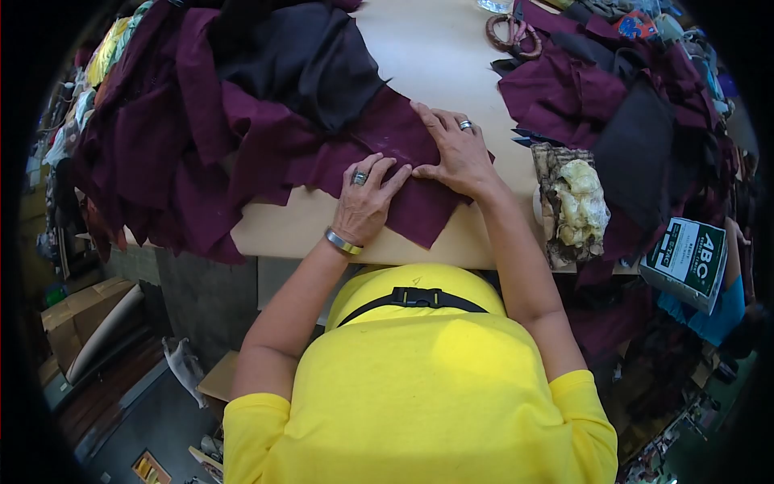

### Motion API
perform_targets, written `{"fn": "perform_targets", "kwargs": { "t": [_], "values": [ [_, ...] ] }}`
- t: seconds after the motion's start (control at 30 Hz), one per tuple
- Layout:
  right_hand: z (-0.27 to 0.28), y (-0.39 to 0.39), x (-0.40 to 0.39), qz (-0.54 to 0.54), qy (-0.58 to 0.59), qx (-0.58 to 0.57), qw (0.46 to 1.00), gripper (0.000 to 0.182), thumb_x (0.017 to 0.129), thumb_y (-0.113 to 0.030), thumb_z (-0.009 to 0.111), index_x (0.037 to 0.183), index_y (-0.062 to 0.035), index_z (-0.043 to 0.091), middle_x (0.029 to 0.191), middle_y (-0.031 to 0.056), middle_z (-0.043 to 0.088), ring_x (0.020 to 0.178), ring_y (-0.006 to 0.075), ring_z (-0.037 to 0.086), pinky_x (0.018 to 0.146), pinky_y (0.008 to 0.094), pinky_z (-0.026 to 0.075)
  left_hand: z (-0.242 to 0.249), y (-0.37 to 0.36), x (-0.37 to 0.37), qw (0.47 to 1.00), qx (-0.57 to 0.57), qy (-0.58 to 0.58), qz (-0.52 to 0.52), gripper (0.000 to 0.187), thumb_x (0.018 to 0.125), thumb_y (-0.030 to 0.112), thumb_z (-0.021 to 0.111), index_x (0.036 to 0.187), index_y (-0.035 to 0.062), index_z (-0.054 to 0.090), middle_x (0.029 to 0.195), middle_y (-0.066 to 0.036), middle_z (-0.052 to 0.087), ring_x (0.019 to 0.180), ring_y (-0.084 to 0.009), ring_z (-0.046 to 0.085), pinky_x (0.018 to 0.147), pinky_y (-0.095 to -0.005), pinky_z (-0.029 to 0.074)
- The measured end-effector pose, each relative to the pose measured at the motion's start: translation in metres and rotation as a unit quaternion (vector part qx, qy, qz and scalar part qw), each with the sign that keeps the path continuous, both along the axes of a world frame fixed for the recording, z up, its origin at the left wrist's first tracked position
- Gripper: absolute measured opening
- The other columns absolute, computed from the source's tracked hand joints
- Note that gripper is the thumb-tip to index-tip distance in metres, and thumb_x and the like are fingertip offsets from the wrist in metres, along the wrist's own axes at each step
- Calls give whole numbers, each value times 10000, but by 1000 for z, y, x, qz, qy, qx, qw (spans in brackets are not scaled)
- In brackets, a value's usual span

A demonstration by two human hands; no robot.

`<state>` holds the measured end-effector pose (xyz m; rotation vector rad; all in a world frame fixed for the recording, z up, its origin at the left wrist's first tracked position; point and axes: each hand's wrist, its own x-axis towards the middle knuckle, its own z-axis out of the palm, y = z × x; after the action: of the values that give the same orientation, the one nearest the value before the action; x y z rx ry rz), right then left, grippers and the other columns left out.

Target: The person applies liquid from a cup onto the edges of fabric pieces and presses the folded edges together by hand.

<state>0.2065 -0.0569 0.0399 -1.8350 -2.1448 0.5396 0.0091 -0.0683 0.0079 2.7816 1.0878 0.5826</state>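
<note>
A maroon piece of cloth [427,211] lies on the table in front of me, its near corner pointing toward my body. My left hand [363,202] rests on it with the fingers down and slightly apart. Just to the right, my right hand [458,153] presses the same cloth, thumb and index finger spread wide. The thumb of that hand almost meets the left fingertips. Faint pale marks show on the fabric between the hands. A black cloth [310,68] overlaps its far left side.
A big maroon heap [161,137] covers the left of the table [435,56]. Ring-handled scissors [524,48], more maroon cloth [556,93], and a yellowish lump [579,206] on a patterned pad lie right. Another person's arm [732,258] is beside an ABC box [685,262].
</note>
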Motion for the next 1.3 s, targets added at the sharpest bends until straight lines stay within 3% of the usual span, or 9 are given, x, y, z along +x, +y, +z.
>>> {"fn": "perform_targets", "kwargs": {
  "t": [0.2,0.3,0.43,0.53,0.63,0.67,0.77,1.07,1.3],
  "values": [
    [-8,-29,10,-26,-31,21,999,997,591,-321,789,1404,-218,222,1282,75,398,1203,283,375,1007,467,247,-1,0,-2,1000,13,6,-7,504,735,21,526,1210,186,545,1155,-76,486,1135,-262,440,929,-401,354],
    [0,-54,21,-76,-65,-7,995,999,586,-299,791,1402,-214,219,1281,69,391,1209,284,363,996,476,243,1,1,-2,1000,14,0,-13,498,720,-3,530,1197,139,545,1170,-78,486,1125,-274,447,925,-393,377],
    [13,-35,26,-58,-86,-28,994,974,612,-287,769,1410,-199,216,1236,114,470,1160,297,429,980,461,289,9,10,-4,999,-12,-33,17,473,701,-31,542,1162,79,546,1176,-75,499,1123,-280,452,927,-390,401],
    [0,9,19,-68,60,-12,996,872,664,-284,734,1390,-207,258,1082,131,568,1058,298,511,933,468,317,9,19,-10,1000,-9,-18,23,445,702,-32,546,1136,64,552,1166,-64,520,1131,-270,459,931,-386,400],
    [-17,38,-1,-62,75,21,995,750,724,-264,685,1366,-236,299,952,132,604,968,308,553,873,450,357,6,20,-10,1000,15,0,8,449,697,-17,557,1136,79,559,1166,-52,524,1139,-247,465,892,-376,401],
    [-18,42,-4,-67,55,12,996,682,758,-200,652,1350,-275,324,902,121,607,910,290,574,843,408,380,4,20,-11,1000,25,7,2,451,696,-11,560,1137,83,560,1166,-50,525,1142,-237,465,876,-373,399],
    [-16,45,-4,-51,91,10,994,644,767,-124,629,1335,-274,365,846,108,609,845,260,589,818,373,384,-2,20,-12,999,44,16,-7,458,692,-1,568,1140,91,564,1159,-45,532,1146,-212,472,836,-367,391],
    [-25,37,-8,-15,159,158,974,635,769,-5,576,1316,-287,418,903,61,635,763,192,580,811,342,367,-5,20,-13,999,45,-5,-13,454,681,0,580,1128,81,575,1108,-56,564,1099,-214,513,823,-379,385],
    [-27,41,-9,-40,140,90,985,620,770,-18,581,1310,-281,427,927,64,638,805,209,587,811,355,373,6,20,-12,997,55,43,-25,449,734,36,548,1150,202,588,1087,-41,550,1089,-206,499,829,-384,377]
  ]
}}
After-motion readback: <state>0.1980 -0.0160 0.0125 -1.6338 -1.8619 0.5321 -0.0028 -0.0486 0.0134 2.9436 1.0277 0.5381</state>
